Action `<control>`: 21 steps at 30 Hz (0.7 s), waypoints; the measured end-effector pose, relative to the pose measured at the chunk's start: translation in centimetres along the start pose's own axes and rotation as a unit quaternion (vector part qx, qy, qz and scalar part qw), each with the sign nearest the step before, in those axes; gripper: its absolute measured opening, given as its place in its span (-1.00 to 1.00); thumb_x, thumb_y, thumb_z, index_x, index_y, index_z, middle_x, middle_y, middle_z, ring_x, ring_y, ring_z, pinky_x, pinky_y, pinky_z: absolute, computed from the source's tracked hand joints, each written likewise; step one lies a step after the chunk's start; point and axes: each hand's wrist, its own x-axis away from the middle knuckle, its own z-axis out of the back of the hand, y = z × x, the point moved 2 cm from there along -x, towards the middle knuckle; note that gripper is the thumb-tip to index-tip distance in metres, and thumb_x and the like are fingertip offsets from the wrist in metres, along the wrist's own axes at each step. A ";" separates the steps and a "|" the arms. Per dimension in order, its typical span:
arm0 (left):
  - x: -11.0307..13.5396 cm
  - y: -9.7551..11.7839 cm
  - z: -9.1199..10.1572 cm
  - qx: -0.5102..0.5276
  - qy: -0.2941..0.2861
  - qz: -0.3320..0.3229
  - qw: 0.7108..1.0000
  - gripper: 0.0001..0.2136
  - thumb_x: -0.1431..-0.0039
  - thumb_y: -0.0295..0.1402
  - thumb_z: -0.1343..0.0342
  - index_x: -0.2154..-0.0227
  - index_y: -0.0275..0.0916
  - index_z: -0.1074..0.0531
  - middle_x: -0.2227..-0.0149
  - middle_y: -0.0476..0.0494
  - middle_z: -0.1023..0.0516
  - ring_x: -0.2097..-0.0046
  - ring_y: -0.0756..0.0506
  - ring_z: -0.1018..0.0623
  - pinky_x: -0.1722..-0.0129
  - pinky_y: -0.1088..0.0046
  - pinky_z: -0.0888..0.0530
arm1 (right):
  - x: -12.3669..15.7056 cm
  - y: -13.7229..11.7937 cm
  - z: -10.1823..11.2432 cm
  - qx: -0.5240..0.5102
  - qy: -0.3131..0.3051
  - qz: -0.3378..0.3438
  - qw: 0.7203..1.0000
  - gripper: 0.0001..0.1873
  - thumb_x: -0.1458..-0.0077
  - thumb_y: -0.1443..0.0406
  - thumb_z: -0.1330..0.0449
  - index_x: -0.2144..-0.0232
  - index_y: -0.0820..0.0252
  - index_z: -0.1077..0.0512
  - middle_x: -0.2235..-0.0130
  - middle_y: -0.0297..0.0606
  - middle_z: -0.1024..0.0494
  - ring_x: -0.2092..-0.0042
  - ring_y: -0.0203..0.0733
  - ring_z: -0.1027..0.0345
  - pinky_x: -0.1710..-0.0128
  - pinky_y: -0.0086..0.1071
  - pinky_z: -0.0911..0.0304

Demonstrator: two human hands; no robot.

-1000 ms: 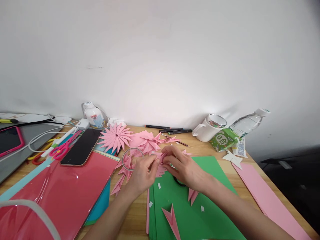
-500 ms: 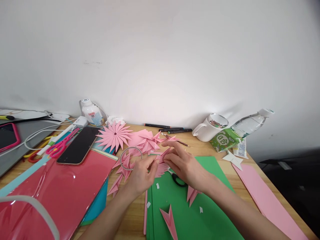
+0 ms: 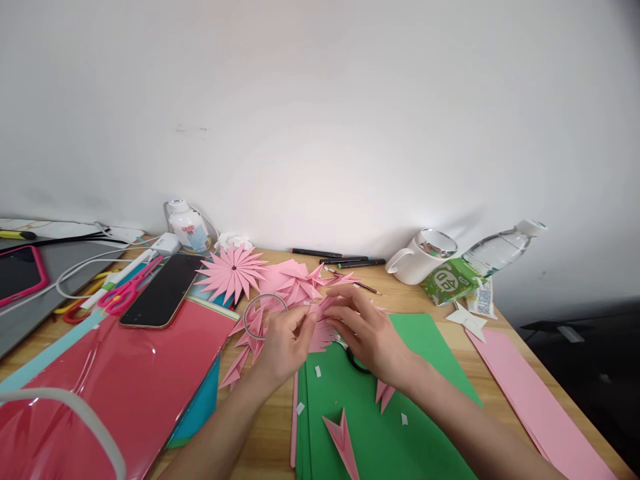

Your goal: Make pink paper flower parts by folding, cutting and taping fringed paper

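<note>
Between my two hands is a folded pink paper piece [image 3: 320, 311], pinched at its near side by my left hand [image 3: 286, 343] and gripped at its right by the fingertips of my right hand [image 3: 373, 333]. My fingers cover much of it. Under them lies a fanned pink paper piece [image 3: 323, 337] on the green paper stack [image 3: 370, 427]. Black-handled scissors [image 3: 356, 360] sit partly beneath my right hand. A loose folded pink point [image 3: 343, 440] rests nearer me. Left of my hands, a tape ring [image 3: 260, 335] touches a heap of folded pink pieces.
A finished-looking pink paper star [image 3: 233, 268] lies toward the wall, near several pens [image 3: 345, 259]. At right stand a white mug [image 3: 423, 257], a green tissue pack [image 3: 450, 281] and pink paper strips [image 3: 540, 407]. A phone [image 3: 163, 293] and red folder [image 3: 130, 393] occupy the left.
Both hands keep hold of the pink piece; it now sits lower and flatter between my fingers. The whole view has shifted slightly, so objects on the left appear further right.
</note>
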 end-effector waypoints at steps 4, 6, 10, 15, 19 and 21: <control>0.0 -0.1 0.2 0.054 -0.019 0.060 0.997 -0.67 -0.20 -0.23 0.07 0.64 -0.19 -0.08 0.65 0.11 -0.03 0.59 0.08 -0.09 0.60 0.50 -0.05 | 0.1 -0.1 0.0 -0.045 0.021 -0.014 0.999 -0.88 -0.22 0.46 -0.05 0.26 0.17 -0.32 -0.02 -0.03 -0.29 0.16 -0.19 -0.40 0.28 -0.30 -0.41; -0.1 -0.2 0.2 0.069 -0.025 0.069 0.995 -0.67 -0.19 -0.21 0.06 0.63 -0.19 -0.08 0.64 0.11 -0.02 0.58 0.08 -0.08 0.61 0.51 -0.04 | 0.0 -0.2 0.2 -0.053 0.007 -0.019 0.998 -0.88 -0.22 0.45 -0.04 0.27 0.17 -0.33 -0.04 -0.03 -0.28 0.17 -0.19 -0.39 0.29 -0.28 -0.41; -0.2 -0.3 0.2 0.074 -0.029 0.068 0.995 -0.66 -0.18 -0.20 0.04 0.64 -0.19 -0.07 0.63 0.10 0.00 0.58 0.08 -0.06 0.61 0.51 -0.01 | -0.3 -0.3 0.6 -0.059 -0.008 -0.025 0.998 -0.89 -0.23 0.45 -0.04 0.29 0.18 -0.32 -0.03 -0.03 -0.30 0.20 -0.21 -0.39 0.30 -0.28 -0.41; -0.2 -0.2 0.2 0.073 -0.028 0.069 0.995 -0.65 -0.18 -0.19 0.03 0.64 -0.19 -0.07 0.64 0.11 0.01 0.59 0.08 -0.05 0.62 0.51 0.00 | -0.7 -0.3 0.8 -0.040 -0.027 -0.025 0.999 -0.87 -0.22 0.47 -0.03 0.28 0.19 -0.33 -0.05 0.02 -0.31 0.19 -0.19 -0.42 0.32 -0.27 -0.44; -0.3 -0.2 0.2 0.063 -0.025 0.064 0.996 -0.65 -0.18 -0.21 0.04 0.65 -0.18 -0.05 0.64 0.12 0.03 0.59 0.08 -0.03 0.63 0.50 0.01 | -1.2 -0.3 1.0 -0.026 -0.074 -0.032 0.996 -0.85 -0.21 0.49 -0.03 0.31 0.22 -0.36 -0.03 0.05 -0.33 0.18 -0.15 -0.45 0.29 -0.23 -0.45; -0.3 -0.1 0.2 0.062 -0.021 0.060 0.996 -0.65 -0.18 -0.22 0.04 0.65 -0.18 -0.04 0.64 0.12 0.05 0.60 0.08 -0.02 0.64 0.50 0.02 | -1.5 -0.3 1.3 -0.028 -0.091 -0.030 0.995 -0.85 -0.21 0.49 -0.02 0.32 0.23 -0.36 -0.01 0.06 -0.35 0.14 -0.11 -0.45 0.22 -0.18 -0.46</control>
